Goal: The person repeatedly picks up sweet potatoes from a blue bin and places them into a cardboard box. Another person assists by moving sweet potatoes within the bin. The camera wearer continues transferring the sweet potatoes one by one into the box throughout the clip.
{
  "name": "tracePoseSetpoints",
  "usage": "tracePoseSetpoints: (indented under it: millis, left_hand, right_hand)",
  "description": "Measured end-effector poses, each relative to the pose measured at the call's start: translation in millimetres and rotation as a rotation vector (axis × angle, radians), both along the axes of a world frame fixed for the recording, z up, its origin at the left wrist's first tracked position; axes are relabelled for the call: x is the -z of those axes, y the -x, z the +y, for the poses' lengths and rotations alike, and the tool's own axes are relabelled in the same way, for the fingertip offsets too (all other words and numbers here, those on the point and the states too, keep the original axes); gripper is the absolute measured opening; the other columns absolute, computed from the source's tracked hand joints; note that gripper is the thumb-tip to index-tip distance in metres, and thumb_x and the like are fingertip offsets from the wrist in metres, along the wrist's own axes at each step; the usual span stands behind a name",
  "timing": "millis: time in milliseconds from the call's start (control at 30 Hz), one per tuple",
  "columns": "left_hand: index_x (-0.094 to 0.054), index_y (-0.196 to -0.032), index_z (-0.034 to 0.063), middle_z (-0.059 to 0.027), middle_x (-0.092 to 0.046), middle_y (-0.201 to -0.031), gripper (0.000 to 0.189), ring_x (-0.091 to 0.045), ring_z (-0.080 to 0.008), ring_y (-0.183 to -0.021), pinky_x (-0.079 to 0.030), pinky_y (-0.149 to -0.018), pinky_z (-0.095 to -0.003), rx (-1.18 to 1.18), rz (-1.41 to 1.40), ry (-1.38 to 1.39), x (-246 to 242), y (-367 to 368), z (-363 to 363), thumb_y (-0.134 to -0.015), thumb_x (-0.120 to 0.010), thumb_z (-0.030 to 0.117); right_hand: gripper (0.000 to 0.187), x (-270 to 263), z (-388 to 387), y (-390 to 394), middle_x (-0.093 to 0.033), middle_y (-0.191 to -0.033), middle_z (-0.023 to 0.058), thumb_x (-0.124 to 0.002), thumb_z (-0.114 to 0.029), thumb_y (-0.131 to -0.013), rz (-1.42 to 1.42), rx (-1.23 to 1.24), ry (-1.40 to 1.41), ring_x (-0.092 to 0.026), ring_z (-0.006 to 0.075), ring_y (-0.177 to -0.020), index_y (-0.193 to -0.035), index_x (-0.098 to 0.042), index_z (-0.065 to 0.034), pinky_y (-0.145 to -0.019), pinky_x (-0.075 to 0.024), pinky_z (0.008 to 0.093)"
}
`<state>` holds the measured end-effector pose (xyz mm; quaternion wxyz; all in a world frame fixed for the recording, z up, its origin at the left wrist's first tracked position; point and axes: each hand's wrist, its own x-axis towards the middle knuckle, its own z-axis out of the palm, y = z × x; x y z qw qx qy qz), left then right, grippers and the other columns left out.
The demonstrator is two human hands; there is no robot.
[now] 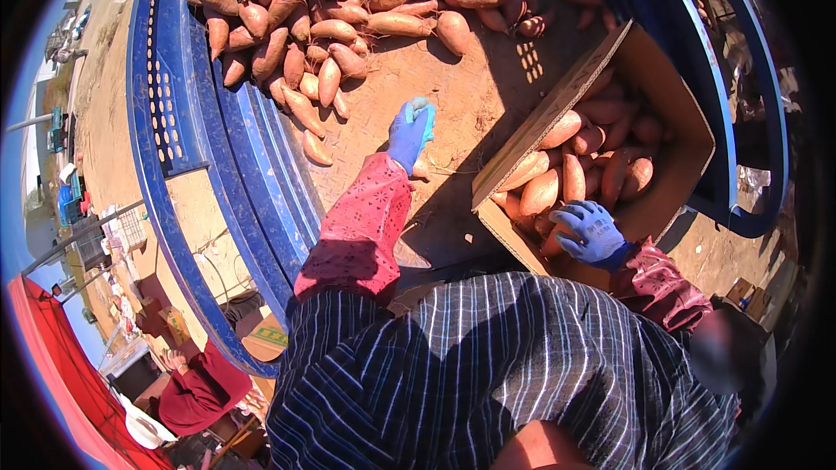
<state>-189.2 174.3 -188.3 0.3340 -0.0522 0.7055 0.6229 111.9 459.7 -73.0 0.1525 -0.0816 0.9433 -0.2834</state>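
My left hand (411, 132), in a blue work glove, hovers over the truck bed (450, 101) with its fingers curled in. A small sweet potato (420, 170) shows partly from behind its wrist. My right hand (590, 233), also gloved in blue, is at the near side of a cardboard box (679, 124). Its bent fingers touch or nearly touch a sweet potato (552, 243) among the several inside; the palm side is hidden. Ahead of my left hand lies a large heap of sweet potatoes (333, 29), thinning to single ones near the left wall.
A blue metal side wall (241, 163) bounds the bed on the left, and a blue rail (725, 98) runs along the right. The box's raised flap (555, 117) stands between bed and contents. At lower left, outside the wall, is another person's red sleeve (202, 391).
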Motion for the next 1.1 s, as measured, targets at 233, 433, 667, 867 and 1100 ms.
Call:
tracePoseSetpoints:
  millis: [233,433,667,867,1100]
  left_hand:
    - [-0.044,-0.149,0.0178,-0.023,-0.034,-0.154,0.077,-0.045,-0.0389,-0.133,-0.045,-0.105,-0.0505,0.341,0.807,0.676,25,93,138,-0.084,-0.075,0.045]
    - [-0.035,-0.154,0.0363,-0.0216,-0.006,-0.164,0.089,-0.017,-0.052,-0.146,-0.031,-0.115,-0.0596,0.655,0.657,1.057,24,143,196,-0.078,-0.071,0.063]
    - [-0.05,-0.139,0.0367,-0.0211,-0.025,-0.15,0.071,-0.044,-0.0473,-0.13,-0.042,-0.11,-0.0524,0.524,0.649,0.914,55,134,179,-0.074,-0.08,0.044]
    - [-0.059,-0.129,0.012,-0.0112,-0.044,-0.141,0.044,-0.059,-0.0194,-0.114,-0.062,-0.077,-0.0423,0.253,-0.162,-0.127,57,82,95,-0.088,-0.076,0.018]
    - [-0.058,-0.133,0.0052,-0.0077,-0.058,-0.129,0.045,-0.055,-0.0183,-0.119,-0.04,-0.108,-0.0326,0.267,0.431,-0.234,-141,-32,94,-0.093,-0.072,0.017]
  right_hand:
    - [0.039,-17,5,20,-0.064,-0.123,0.0141,-0.064,-0.021,-0.092,-0.013,0.388,0.156,-0.058,0.0342,-0.116,-0.128,-0.062,-0.007,-0.101,-0.0448,0.0447]
    - [0.038,-19,9,25,-0.064,-0.124,0.0137,-0.065,-0.02,-0.093,0.037,0.484,0.191,-0.059,0.0335,-0.117,-0.129,-0.062,-0.0071,-0.101,-0.0448,0.0435]
    - [0.035,-15,13,20,-0.063,-0.127,0.0131,-0.064,-0.021,-0.095,0.016,0.604,0.266,-0.058,0.0321,-0.119,-0.127,-0.063,-0.0061,-0.103,-0.0451,0.0414]
    - [0.034,-20,16,29,-0.059,-0.131,0.0131,-0.062,-0.022,-0.1,-0.091,0.815,0.55,-0.057,0.024,-0.123,-0.13,-0.061,-0.0045,-0.105,-0.0447,0.0341]
    - [0.05,-41,5,52,-0.048,-0.147,0.0068,-0.056,-0.017,-0.104,-0.11,0.986,1.281,-0.05,0.0152,-0.13,-0.151,-0.043,-0.0075,-0.105,-0.0436,0.0303]
